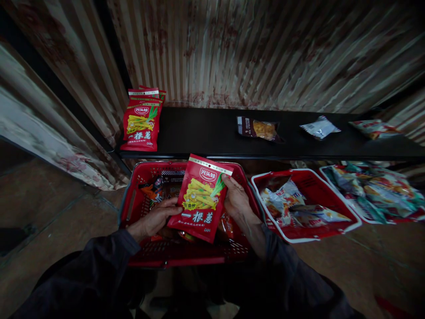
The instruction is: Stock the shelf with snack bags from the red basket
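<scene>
A red snack bag (202,197) with yellow sticks and a green stalk printed on it is held between my two hands, its front facing up. My left hand (159,217) grips its lower left side. Along the upper right edge, my right hand (237,195) pinches it with the thumb on the front. Below the bag is a red shopping basket (133,212) with several packets in it, partly covered by the bag and my hands. Beyond, at the shelf's left end, similar red snack bags (141,122) stand stacked one in front of another.
A black shelf (199,133) runs across behind the basket. On it lie a dark-purple snack packet (259,129), a silvery-white packet (320,127) and a red-and-white packet (375,128). Right of my basket stand a white-rimmed red basket (305,239) and another basket (341,204), both holding packets.
</scene>
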Tool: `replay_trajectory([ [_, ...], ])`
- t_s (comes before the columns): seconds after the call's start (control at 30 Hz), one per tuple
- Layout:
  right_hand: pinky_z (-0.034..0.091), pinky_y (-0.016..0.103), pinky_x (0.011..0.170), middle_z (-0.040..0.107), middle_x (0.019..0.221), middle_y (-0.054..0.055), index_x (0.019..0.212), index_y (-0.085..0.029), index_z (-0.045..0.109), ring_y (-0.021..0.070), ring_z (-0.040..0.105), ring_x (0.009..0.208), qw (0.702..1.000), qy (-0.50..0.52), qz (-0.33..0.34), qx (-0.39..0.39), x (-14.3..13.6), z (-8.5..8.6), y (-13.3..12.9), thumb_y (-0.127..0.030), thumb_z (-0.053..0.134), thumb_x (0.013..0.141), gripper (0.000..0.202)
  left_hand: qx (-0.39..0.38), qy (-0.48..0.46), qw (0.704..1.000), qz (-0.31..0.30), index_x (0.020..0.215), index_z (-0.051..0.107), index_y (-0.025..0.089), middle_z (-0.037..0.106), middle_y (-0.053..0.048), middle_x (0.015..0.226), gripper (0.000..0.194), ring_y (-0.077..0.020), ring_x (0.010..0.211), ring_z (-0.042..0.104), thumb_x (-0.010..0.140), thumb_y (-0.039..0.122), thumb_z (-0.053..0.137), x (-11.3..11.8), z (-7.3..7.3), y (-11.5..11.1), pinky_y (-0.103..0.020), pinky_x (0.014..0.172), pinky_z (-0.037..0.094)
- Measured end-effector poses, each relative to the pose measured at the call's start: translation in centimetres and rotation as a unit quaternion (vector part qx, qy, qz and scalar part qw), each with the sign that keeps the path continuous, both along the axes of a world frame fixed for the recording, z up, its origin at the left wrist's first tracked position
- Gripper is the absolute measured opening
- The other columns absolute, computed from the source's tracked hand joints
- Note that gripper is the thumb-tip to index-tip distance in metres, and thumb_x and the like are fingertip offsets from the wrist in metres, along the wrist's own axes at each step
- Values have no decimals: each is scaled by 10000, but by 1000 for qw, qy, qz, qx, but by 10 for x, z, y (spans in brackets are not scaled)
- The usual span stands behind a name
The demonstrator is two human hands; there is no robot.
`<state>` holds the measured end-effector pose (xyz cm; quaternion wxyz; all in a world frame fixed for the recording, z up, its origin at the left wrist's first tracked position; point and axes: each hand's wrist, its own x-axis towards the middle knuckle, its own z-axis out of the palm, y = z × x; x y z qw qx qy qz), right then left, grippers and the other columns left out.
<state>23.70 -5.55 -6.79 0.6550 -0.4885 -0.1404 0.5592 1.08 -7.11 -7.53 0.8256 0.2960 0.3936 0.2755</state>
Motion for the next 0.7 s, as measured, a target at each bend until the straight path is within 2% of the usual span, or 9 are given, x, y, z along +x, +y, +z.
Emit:
replay_trajectory([
  [0.2,573,377,757,748,756,12,807,-197,671,220,705,729,1000,-13,-10,5,-1,-2,2,-312,806,603,270,22,4,999,-25,1019,683,177,726,-67,964,441,-220,886,662,604,274,794,-1,8,0,-313,824,467],
  [0.37,574,364,747,750,768,15,805,-193,675,213,704,724,1000,-18,2,1,-2,-3,1,-313,803,614,260,34,6,999,-1,1017,683,178,730,-60,959,384,-203,849,668,674,331,760,-1,4,1,-304,801,482],
  [0.5,580,372,722,750,751,17,803,-196,682,220,703,690,1000,-27,6,3,-4,-2,0,-323,802,610,260,65,29,997,-7,1027,678,173,735,-54,940,370,-198,829,669,705,348,736,0,-1,1,-292,757,498],
  [0.7,564,386,757,754,829,24,845,-209,679,231,700,770,999,-13,44,14,-6,2,-1,-375,790,630,294,75,47,996,20,1011,687,161,741,-55,899,390,-207,767,679,687,372,744,2,5,2,-307,716,518],
])
